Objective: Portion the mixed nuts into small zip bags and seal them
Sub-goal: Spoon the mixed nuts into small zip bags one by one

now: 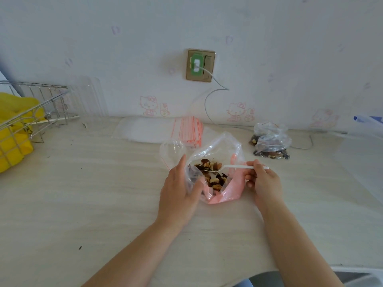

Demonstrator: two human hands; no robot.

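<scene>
At the centre of the frame, on the pale desk (103, 204), your big clear-and-pink bag (219, 183) of mixed nuts (213, 175) lay open, its mouth turned up and toward the upper left. Your left hand (178, 191) came at it from the left, fingers curled round the crumpled plastic at the bag's near-left wall, thumb raised, propping the mouth open. Your right hand (263, 181) sat just right of the bag, fingers pinching the handle of a white plastic spoon (238, 167). The spoon's long axis ran almost level across the frame, handle to the right, bowl to the left and resting over the nuts.

An empty small zip bag (172, 150) stood just above your left hand, touching the big bag's upper-left edge, so the loaded spoon would likely have to travel up and left, past your left thumb. That hand was the nearer one to steady it.

Behind, at upper centre, lay a stack of red-striped zip bags (190, 131); to the right, well apart, two filled small bags (271, 143).
</scene>
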